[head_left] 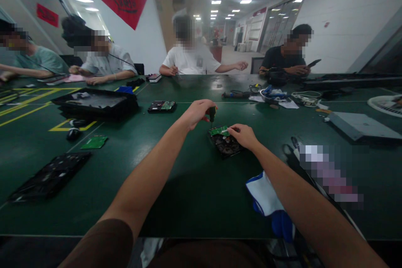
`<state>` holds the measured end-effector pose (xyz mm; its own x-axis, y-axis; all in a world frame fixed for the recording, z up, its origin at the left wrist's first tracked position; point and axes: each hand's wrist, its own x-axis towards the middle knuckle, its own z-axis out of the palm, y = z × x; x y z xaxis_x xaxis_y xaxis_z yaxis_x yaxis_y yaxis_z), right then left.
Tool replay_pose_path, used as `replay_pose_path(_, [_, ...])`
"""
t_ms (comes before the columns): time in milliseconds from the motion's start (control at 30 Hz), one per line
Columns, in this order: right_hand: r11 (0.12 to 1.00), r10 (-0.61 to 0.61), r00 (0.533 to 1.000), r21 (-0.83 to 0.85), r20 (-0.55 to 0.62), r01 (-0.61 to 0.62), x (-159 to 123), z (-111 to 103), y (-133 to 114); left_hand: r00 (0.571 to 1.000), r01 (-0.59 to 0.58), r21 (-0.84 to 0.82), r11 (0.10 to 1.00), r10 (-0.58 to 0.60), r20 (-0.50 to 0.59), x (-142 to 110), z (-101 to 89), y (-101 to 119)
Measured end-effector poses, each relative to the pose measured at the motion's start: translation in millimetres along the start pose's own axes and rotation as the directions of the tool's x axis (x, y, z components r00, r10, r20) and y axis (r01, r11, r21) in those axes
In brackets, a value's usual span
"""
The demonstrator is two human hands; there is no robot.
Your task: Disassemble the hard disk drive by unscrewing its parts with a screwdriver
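Observation:
A hard drive (226, 147) lies on the green table in front of me, with a green circuit board (219, 131) along its far side. My left hand (198, 114) is closed around the dark handle of a screwdriver (212, 114). The screwdriver stands nearly upright, its thin shaft pointing down at the board's left part; exact contact at the tip is too small to tell. From the right, my right hand (245, 135) grips the hard drive by the edge near the board, fingers pressed together.
Another hard drive (161, 106) sits farther back. At left are a black tray (94, 102), a loose green board (94, 142) and a large black device (50, 176). A white-blue glove (266, 194) lies under my right forearm; a grey box (366, 126) is at right. Several people sit opposite.

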<state>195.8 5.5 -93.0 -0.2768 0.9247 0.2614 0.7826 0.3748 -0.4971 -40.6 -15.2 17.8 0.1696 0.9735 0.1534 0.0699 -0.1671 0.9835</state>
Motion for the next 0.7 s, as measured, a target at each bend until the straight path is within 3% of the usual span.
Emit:
replay_pose_path(133, [1.000,-0.009,1.000,-0.011,-0.004,0.009,0.4,0.3,1.1,0.996,-0.056,0.174,0.983,0.066,-0.053,-0.6,-2.9,4.7])
replay_pose_path(233, [1.000,-0.005,1.000,-0.006,-0.002,0.005,0.3,0.7,2.6,0.996,-0.062,0.196,0.979,0.073,-0.052,-2.7,-3.1,9.1])
replay_pose_path(500, [1.000,-0.001,1.000,-0.003,-0.001,0.001,0.5,0.8,2.6,0.997,0.059,-0.101,0.993,-0.054,0.054,-2.1,-0.7,3.0])
replay_pose_path(600, [1.000,0.000,1.000,0.002,0.001,0.000,0.5,0.4,2.1,0.992,0.119,-0.239,0.964,-0.109,0.055,1.3,3.0,-2.0])
replay_pose_path(700, [1.000,-0.007,1.000,0.003,-0.003,0.007,0.3,0.4,2.6,0.993,0.118,-0.267,0.957,-0.116,0.023,3.4,4.6,-4.2])
